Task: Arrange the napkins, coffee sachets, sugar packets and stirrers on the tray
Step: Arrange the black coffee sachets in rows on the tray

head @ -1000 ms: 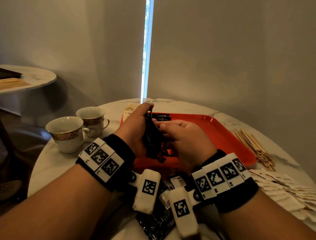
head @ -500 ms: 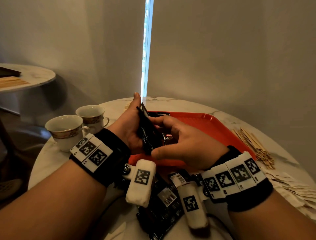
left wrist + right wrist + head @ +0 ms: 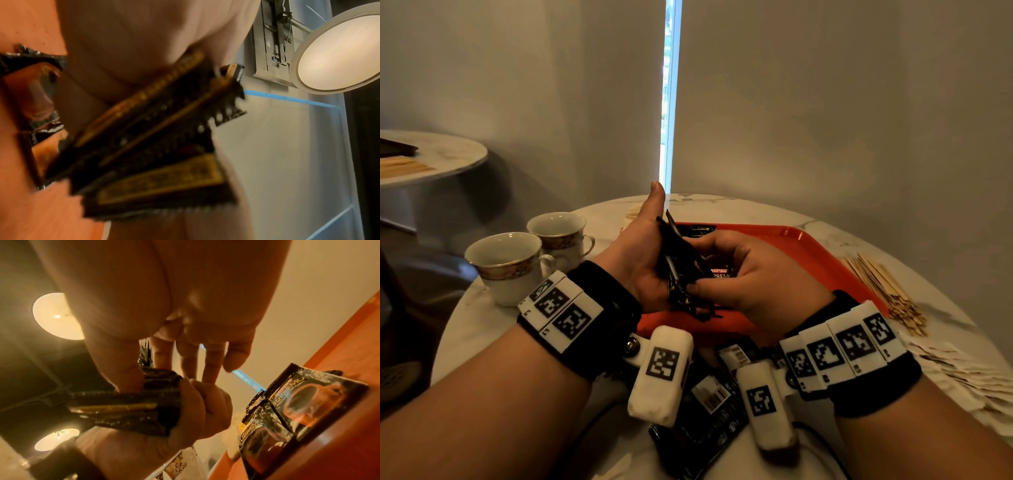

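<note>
left hand: fingers curled round glossy black foil sachets, frame centre | right hand: thumb and fingers pinching same stack | tray: smooth red plastic, centre right, two flat sachets on it | stirrers: thin wooden sticks, right edge

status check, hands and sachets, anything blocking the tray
Left hand grips sachet stack. Right hand pinches the stack. Two sachets on tray. Nothing blocking.

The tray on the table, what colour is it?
Red-orange; the tray shows best in the head view.
</note>
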Action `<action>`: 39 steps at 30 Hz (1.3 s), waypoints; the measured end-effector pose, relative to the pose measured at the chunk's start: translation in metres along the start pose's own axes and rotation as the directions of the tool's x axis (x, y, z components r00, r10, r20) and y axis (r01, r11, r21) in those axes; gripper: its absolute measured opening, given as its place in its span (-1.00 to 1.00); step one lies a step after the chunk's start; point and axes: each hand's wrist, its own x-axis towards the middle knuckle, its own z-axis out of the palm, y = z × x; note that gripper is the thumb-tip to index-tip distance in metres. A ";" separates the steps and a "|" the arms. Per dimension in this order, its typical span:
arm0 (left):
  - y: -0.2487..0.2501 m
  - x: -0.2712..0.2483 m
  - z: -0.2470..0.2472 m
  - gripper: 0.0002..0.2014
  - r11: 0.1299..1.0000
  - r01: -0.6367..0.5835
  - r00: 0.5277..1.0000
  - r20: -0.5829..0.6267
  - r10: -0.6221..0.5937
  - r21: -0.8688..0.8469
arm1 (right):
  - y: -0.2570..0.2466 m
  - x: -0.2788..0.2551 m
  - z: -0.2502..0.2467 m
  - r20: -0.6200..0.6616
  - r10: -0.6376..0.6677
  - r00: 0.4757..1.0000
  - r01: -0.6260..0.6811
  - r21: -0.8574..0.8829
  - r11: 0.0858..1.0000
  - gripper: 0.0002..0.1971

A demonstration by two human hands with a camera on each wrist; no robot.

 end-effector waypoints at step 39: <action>-0.001 -0.004 -0.005 -0.57 0.988 -0.055 0.965 0.263 0.015 0.145 | -0.007 -0.010 -0.007 -0.082 -0.053 0.995 0.059 0.070 0.996 -0.35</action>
